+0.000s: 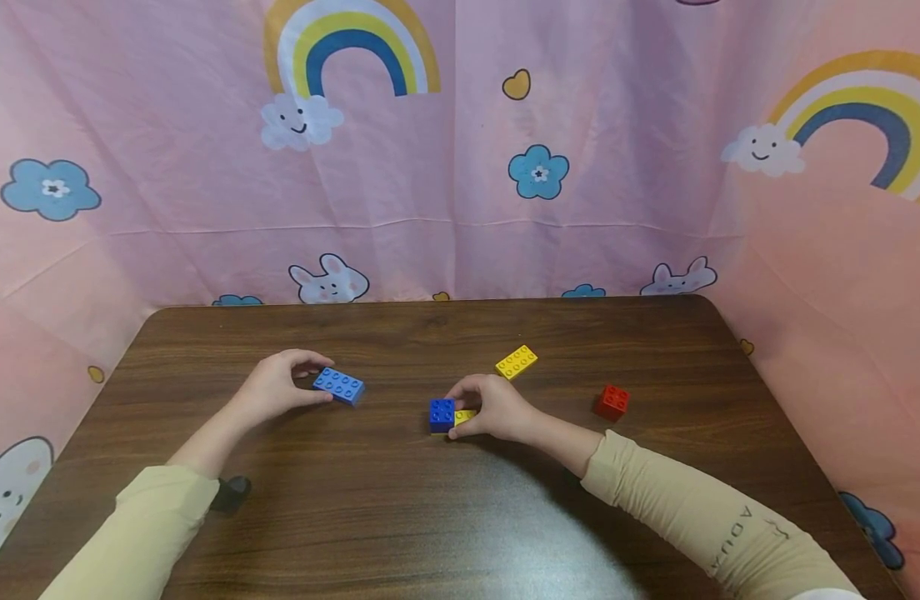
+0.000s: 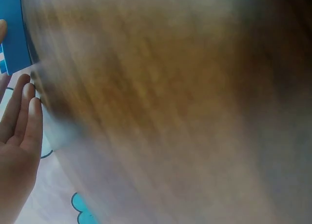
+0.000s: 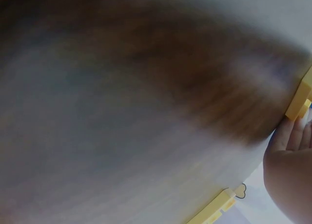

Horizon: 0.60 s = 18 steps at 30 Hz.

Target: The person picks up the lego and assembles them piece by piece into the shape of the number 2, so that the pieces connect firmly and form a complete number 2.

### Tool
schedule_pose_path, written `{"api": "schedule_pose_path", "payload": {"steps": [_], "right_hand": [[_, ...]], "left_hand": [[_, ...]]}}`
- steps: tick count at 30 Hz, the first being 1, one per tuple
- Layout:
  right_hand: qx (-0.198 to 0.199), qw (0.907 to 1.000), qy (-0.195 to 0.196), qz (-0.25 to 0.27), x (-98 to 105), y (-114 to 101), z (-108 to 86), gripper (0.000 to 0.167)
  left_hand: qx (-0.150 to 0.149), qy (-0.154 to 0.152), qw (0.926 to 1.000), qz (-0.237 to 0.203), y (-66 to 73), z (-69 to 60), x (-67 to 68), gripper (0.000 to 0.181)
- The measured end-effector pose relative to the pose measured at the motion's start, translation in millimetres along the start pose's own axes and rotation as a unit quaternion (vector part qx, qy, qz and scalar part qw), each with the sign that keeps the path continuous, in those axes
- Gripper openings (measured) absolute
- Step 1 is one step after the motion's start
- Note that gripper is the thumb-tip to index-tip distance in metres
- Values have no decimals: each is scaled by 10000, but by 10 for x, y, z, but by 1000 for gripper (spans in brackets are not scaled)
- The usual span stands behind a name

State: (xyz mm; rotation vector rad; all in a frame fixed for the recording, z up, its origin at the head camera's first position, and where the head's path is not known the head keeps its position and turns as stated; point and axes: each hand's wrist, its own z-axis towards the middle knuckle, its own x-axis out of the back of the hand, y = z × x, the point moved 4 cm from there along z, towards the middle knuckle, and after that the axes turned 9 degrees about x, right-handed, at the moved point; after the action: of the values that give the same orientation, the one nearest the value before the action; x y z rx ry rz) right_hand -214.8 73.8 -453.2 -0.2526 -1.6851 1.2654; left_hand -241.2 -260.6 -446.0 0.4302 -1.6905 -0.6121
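Note:
My left hand (image 1: 274, 386) holds a light-blue brick (image 1: 339, 386) by its left end, between thumb and fingers; the left wrist view shows this blue brick (image 2: 15, 33) at the upper left with the hand (image 2: 19, 151) below it. Near the middle of the table, my right hand (image 1: 497, 408) grips a yellow brick (image 1: 464, 417) with a dark-blue brick (image 1: 442, 415) on its left end. In the right wrist view, a yellow brick (image 3: 298, 99) shows at the right edge, against the fingers of the hand (image 3: 290, 170).
A second yellow brick (image 1: 516, 362) lies behind my right hand, and a red brick (image 1: 612, 402) stands to its right. The brown wooden table (image 1: 400, 517) reaches back to a pink patterned cloth (image 1: 460, 192). A dark object (image 1: 232, 493) is beside the left sleeve.

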Motion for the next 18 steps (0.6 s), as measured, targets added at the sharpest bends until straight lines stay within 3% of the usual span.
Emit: {"api": "schedule_pose_path", "payload": {"steps": [7,18], "right_hand": [[-11,10000,8,-4,-7,1,-7,38],[14,10000,-3,-19,-10,2,1,39]], "left_hand": [[-96,31,9999,33,-26,7,-24,43],[70,-69,9999,-19,-2,10,-10,40]]}}
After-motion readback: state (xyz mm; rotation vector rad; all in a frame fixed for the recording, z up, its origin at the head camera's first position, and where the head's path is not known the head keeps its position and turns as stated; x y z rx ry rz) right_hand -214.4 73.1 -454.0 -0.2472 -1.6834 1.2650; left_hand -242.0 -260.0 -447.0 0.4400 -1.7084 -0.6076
